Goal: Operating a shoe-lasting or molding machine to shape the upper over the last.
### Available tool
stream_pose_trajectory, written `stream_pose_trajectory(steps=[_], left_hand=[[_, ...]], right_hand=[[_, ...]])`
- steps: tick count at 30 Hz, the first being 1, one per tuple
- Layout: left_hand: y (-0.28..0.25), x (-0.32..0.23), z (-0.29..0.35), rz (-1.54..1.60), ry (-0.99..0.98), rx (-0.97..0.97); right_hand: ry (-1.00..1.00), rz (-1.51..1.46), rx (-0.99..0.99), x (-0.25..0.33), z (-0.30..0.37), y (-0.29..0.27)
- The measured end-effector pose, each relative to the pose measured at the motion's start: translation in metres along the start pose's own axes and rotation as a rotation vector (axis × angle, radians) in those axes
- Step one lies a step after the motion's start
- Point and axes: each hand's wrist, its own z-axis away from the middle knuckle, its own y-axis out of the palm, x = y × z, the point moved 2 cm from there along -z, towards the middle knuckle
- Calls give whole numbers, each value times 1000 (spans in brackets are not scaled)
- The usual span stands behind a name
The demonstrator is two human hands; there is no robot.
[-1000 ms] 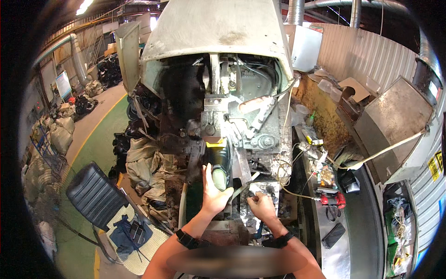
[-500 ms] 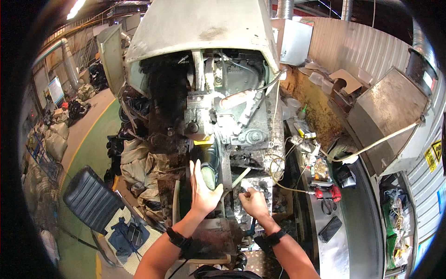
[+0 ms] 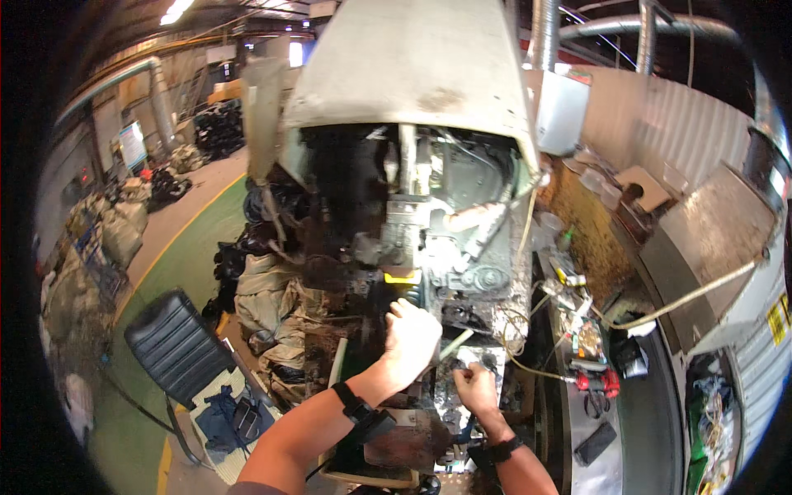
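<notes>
My left hand (image 3: 411,342) is at the front opening of a large grimy machine (image 3: 483,280), just below a yellow strip (image 3: 402,279). Its fingers curl inward, and the back of the hand hides whatever is in them. Beyond it, part of a dark ribbed piece (image 3: 419,294) shows. To the right, my right hand (image 3: 478,389) is closed, thumb against bent fingers, over a worn shiny metal plate (image 3: 495,360); I cannot make out anything in its grip. Between the hands a pale green bar (image 3: 456,342) slants upward.
An off-white hood (image 3: 412,74) overhangs the machine. At right, a metal bench (image 3: 598,462) carries a red tool (image 3: 598,381), a black phone-like slab (image 3: 595,444) and a hose. At left stand a black padded chair (image 3: 177,346) and crumpled beige sacks (image 3: 268,309).
My left hand has gone from spread fingers along a dark, pale-green-ended piece to curled fingers, now hiding that end. My right hand stays closed near the plate. The whole view has shifted.
</notes>
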Motion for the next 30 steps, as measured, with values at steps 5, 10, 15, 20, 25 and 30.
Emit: stream_pose_trajectory(steps=[5,10,15,20,25,30], left_hand=[[-4,5,6,155,19,-1],[-13,-1,-1,213,-46,170],[-29,10,-11,218,113,11],[-23,8,2,103,154,-52],[-2,15,20,441,145,-360],[-7,24,14,611,169,-207]], right_hand=[[-20,15,-35,2,2,-2],[-50,20,-59,8,3,-3],[-47,71,-59,7,5,-3],[-42,83,-116,3,7,-4],[-21,124,-115,12,9,-3],[30,-41,-66,16,10,-4]])
